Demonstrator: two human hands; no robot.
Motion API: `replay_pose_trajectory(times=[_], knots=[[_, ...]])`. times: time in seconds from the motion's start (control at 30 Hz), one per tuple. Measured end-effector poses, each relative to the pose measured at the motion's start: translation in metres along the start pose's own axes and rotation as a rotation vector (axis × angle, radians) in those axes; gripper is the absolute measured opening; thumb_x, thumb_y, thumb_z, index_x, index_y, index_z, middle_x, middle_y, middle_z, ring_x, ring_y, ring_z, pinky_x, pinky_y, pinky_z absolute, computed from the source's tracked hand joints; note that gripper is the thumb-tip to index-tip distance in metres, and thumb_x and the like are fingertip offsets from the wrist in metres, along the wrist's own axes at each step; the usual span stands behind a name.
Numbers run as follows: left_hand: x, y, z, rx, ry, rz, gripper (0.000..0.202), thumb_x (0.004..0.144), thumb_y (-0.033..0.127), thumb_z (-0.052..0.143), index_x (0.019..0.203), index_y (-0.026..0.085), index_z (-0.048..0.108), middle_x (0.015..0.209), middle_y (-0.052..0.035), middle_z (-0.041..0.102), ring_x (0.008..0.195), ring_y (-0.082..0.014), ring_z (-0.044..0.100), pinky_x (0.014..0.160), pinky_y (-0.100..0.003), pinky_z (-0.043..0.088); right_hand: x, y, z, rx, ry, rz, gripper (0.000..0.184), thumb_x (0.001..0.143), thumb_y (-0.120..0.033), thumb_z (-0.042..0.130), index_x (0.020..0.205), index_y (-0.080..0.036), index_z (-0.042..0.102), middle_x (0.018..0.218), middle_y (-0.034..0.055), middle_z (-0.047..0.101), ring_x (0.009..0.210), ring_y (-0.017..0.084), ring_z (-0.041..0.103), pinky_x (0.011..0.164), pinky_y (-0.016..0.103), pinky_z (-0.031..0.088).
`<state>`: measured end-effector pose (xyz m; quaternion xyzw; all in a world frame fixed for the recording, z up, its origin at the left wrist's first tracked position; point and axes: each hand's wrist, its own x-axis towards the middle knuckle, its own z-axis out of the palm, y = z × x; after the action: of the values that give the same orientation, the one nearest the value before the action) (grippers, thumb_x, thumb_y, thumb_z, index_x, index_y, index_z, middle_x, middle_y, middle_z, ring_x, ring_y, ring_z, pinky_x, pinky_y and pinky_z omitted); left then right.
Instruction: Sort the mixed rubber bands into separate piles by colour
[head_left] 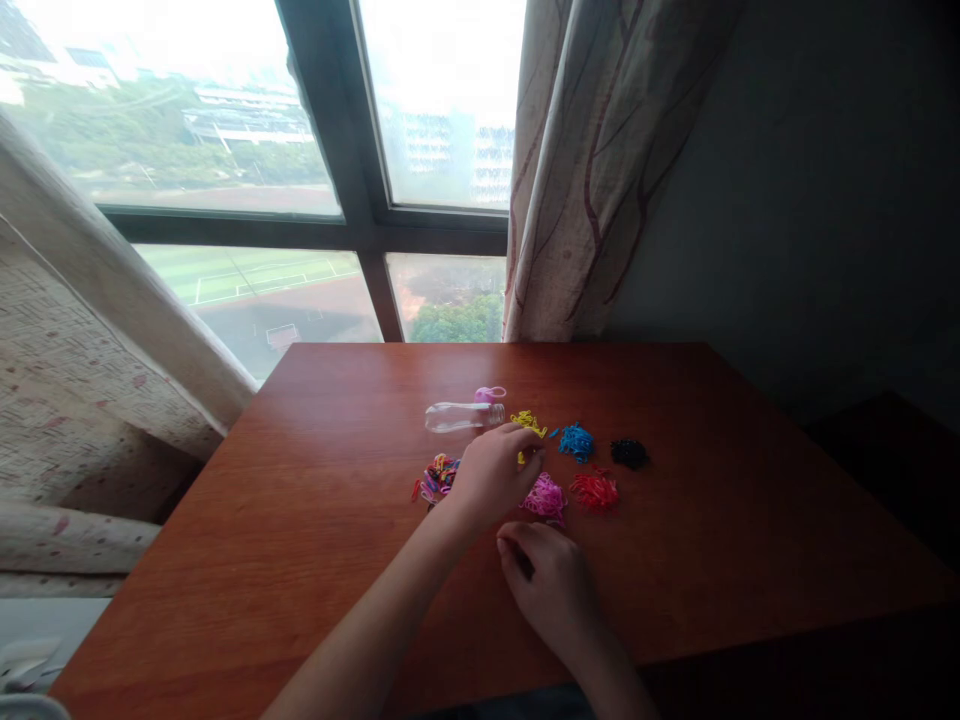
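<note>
My left hand (499, 472) reaches over the small piles, its fingers closed in a pinch beside the yellow rubber bands (528, 422). Whatever may be between those fingertips is too small to make out. Just below the pink rubber bands (545, 496), my right hand (553, 582) rests low over the table with thumb and forefinger brought together; any content is hidden. A pile of mixed-colour rubber bands (437, 478) lies left of my left hand, partly covered by it. Blue rubber bands (577, 441), red rubber bands (595, 491) and black rubber bands (629, 454) form separate heaps on the right.
A clear plastic bottle (457, 417) lies on its side behind my left hand, its mouth to the right. Beyond it sits a pink cap with a loop (487, 396). The brown wooden table (315, 500) reaches to the window, with curtains (577, 180) on both sides.
</note>
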<state>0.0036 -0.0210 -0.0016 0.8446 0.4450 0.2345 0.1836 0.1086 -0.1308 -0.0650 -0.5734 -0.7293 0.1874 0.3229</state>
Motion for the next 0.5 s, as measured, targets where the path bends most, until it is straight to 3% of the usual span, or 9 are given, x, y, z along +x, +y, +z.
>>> replay_pose_trajectory(times=[0.27,0.5], knots=[[-0.077,-0.034,-0.019,-0.205,0.173,-0.131,0.015,0.092,0.023,0.052,0.086,0.020,0.066,0.077,-0.0009,0.066,0.071,-0.0135,0.059,0.066,-0.023,0.043,-0.001,-0.002,0.000,-0.015,-0.018,-0.015,0.017,0.093,-0.017,0.048,0.088,-0.022,0.063,0.078,0.0007,0.067,0.073,0.017,0.061,0.070,0.027,0.038],[-0.126,-0.062,-0.023,-0.153,0.191,-0.230,0.015,0.092,0.027,0.053,0.090,0.021,0.066,0.079,-0.0003,0.066,0.064,-0.0126,0.056,0.063,-0.024,0.043,0.000,-0.003,0.001,-0.048,-0.023,-0.003,0.016,0.092,-0.015,0.050,0.088,-0.023,0.063,0.079,-0.0006,0.068,0.073,0.017,0.061,0.070,0.026,0.037]])
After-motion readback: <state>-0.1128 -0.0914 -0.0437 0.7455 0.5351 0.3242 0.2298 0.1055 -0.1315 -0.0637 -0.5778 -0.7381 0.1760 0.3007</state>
